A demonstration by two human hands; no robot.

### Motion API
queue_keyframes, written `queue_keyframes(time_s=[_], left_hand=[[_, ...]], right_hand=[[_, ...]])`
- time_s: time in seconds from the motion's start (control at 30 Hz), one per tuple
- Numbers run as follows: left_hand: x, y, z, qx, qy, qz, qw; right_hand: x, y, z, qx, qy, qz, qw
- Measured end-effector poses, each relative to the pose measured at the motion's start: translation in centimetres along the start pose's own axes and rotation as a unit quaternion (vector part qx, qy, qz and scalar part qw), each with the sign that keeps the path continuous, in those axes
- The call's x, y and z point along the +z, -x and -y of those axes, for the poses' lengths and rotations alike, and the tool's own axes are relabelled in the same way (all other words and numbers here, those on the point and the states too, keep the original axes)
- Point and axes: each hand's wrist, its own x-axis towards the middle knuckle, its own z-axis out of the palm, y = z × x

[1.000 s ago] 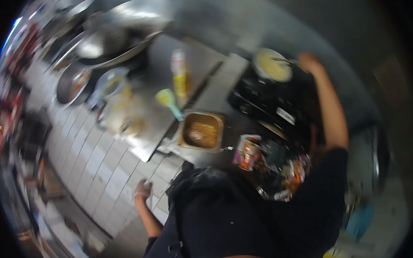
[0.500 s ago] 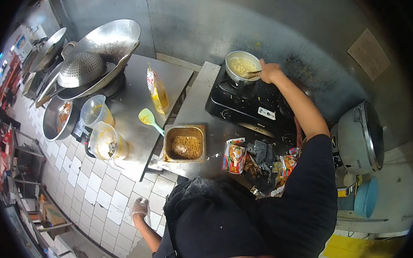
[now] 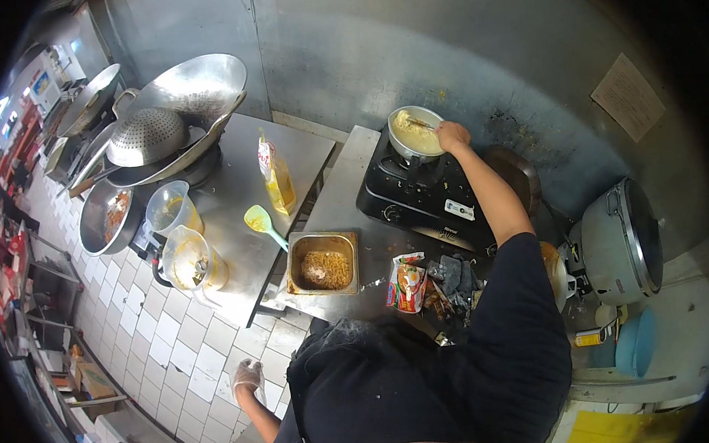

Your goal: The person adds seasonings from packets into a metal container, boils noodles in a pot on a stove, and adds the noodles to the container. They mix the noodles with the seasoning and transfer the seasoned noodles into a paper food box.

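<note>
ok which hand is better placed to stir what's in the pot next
Probably the right hand: it holds a utensil that reaches into the pot on the stove. The gloved left hand hangs well away from it, over the floor tiles.

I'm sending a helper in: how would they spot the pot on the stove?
Find the black stove by the grey wall. On its left side sits the pot. Unlike the wider wok, it holds pale yellow food, with the right hand at its rim.

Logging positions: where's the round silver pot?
Head view, upper half, right of centre: round silver pot on the black rectangular stove, beside the right hand.
</note>
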Motion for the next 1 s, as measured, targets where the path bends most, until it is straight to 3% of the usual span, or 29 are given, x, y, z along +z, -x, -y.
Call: queue_keyframes(time_s=[0.13, 0.27, 0.33, 0.47, 0.67, 0.77, 0.87, 0.93, 1.0], left_hand=[[0.1, -0.4, -0.5, -0.006, 0.015, 0.023, 1.000], [0.2, -1.6, -1.4, 0.023, 0.025, 0.026, 0.999], [0.8, -3.0, -1.2, 0.045, 0.030, 0.005, 0.999], [0.2, -3.1, -2.4, 0.047, 0.029, 0.012, 0.998], [1.5, -4.1, -2.1, 0.074, 0.022, -0.001, 0.997], [1.6, -3.1, -1.8, 0.052, 0.074, 0.004, 0.996], [2.4, -2.1, 0.0, 0.010, 0.072, 0.001, 0.997], [0.7, 0.5, -0.3, -0.038, 0.032, 0.030, 0.998], [2.1, 0.4, 1.4, -0.041, 0.030, 0.019, 0.998]], right_hand=[[-1.5, 0.5, -2.0, 0.034, -0.042, 0.001, 0.999], [-6.1, 2.6, -2.5, -0.002, -0.028, -0.040, 0.999], [-8.6, 3.4, -2.4, -0.020, 0.102, -0.038, 0.994], [-13.1, 4.8, -1.0, -0.001, 0.210, 0.020, 0.977], [-8.9, 3.1, 0.9, 0.025, 0.226, 0.053, 0.972], [-1.7, -0.7, -1.7, -0.057, 0.157, 0.025, 0.986], [-3.0, 0.7, 0.3, -0.055, 0.083, -0.014, 0.995], [-2.5, 0.7, 0.3, -0.048, 0.108, -0.038, 0.992], [-3.5, 1.6, 1.5, -0.075, 0.157, -0.001, 0.985]])
